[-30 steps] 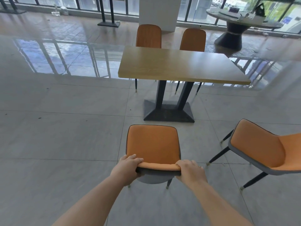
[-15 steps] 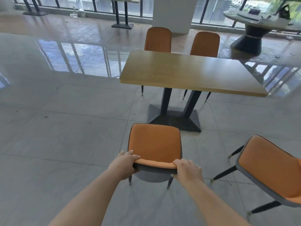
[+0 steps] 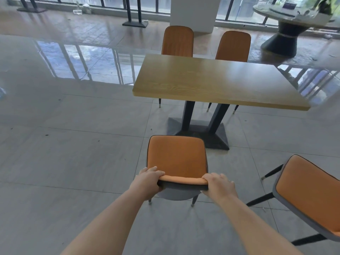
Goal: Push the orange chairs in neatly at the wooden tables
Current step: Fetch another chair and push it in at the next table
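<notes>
Head view. The left hand [image 3: 150, 178] grips the left end of the backrest top of the near chair [image 3: 177, 157]: fingers curl over the upper rim, thumb below. The right hand [image 3: 219, 184] grips the right end of the same rim, its fingers wrapped over the edge. Both arms extend forward from the lower frame edge.

The near chair stands on the tiled floor [image 3: 73, 153], facing the wooden table [image 3: 217, 81]. Its seat front is close to the near corner of the table's dark pedestal base [image 3: 217, 137]. The seat is not yet under the near long edge of the tabletop; bare floor shows between them. The chair sits toward the left half of that edge.

A second orange chair [image 3: 311, 196] stands to the right, clear of the table and turned at an angle. Two further orange chairs [image 3: 177, 41] are already set against the far long edge.

Step in hand: advancing the near chair toward the table. Judged stage: early, with one chair in transit and one not yet handled.

Next move: push straight forward with equal force on both ends of the rim, keeping the seat square to the tabletop edge. The front legs should pass left of the pedestal base; contact there would skew the chair.
</notes>
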